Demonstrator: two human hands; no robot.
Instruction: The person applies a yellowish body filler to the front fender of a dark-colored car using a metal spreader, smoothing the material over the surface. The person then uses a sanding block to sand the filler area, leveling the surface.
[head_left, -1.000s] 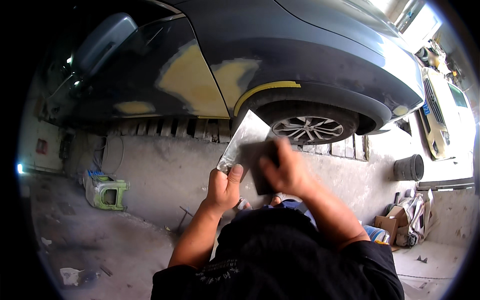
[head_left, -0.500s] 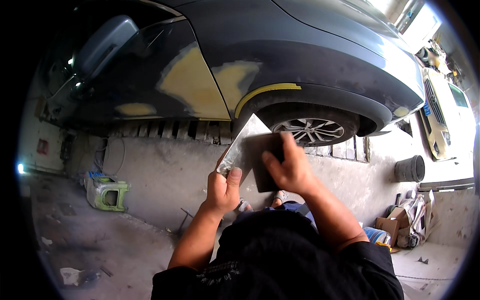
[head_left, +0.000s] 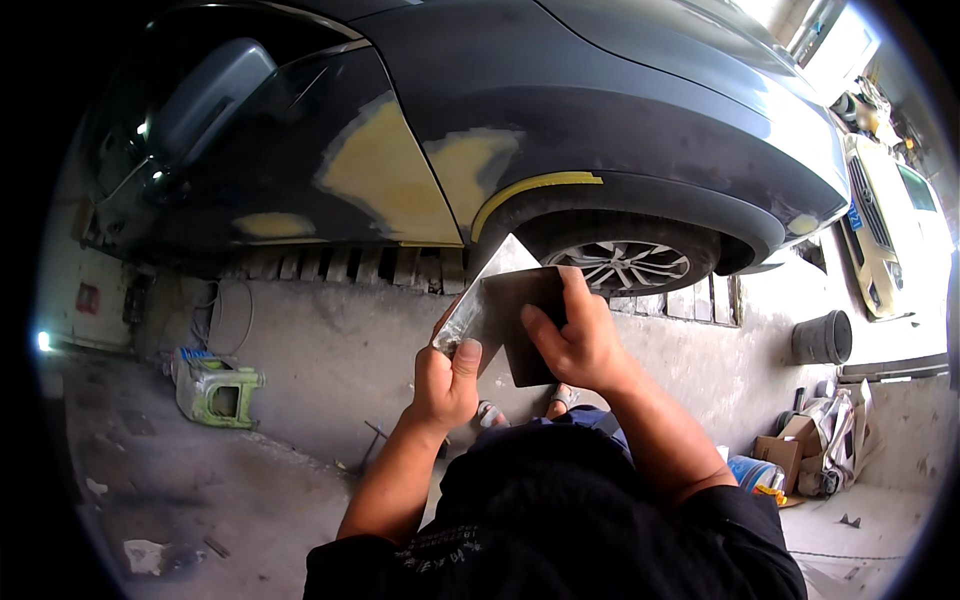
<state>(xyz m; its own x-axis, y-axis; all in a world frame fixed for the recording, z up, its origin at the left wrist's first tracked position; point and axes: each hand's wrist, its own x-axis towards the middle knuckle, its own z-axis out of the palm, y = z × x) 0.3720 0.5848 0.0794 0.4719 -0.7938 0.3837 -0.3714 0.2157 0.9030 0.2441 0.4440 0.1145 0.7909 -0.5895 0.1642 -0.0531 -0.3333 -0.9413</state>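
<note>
My left hand (head_left: 446,390) is closed on a thin, smeared silvery metal plate (head_left: 508,257), its thumb lying on the upper face. In my right hand (head_left: 585,345) is a dark, flat rectangular scraper (head_left: 528,355), gripped between thumb and fingers. The scraper overlaps the plate's right part; whether they touch, I cannot tell. Beyond both hands stands a dark grey car (head_left: 620,120). Yellowish filler patches (head_left: 385,175) cover parts of its door and fender, and yellow masking tape (head_left: 535,183) runs along the wheel arch.
The car's front wheel (head_left: 625,262) is just past my hands. A green and grey stool (head_left: 220,388) lies at the left. At the right are a black bucket (head_left: 822,338), cardboard boxes (head_left: 778,455) and a blue-white container (head_left: 752,473). A cream vehicle (head_left: 890,230) stands farther off.
My right hand and the dark scraper have shifted slightly over the plate, and the hand's blur is gone. The left hand keeps its grip almost unmoved.
</note>
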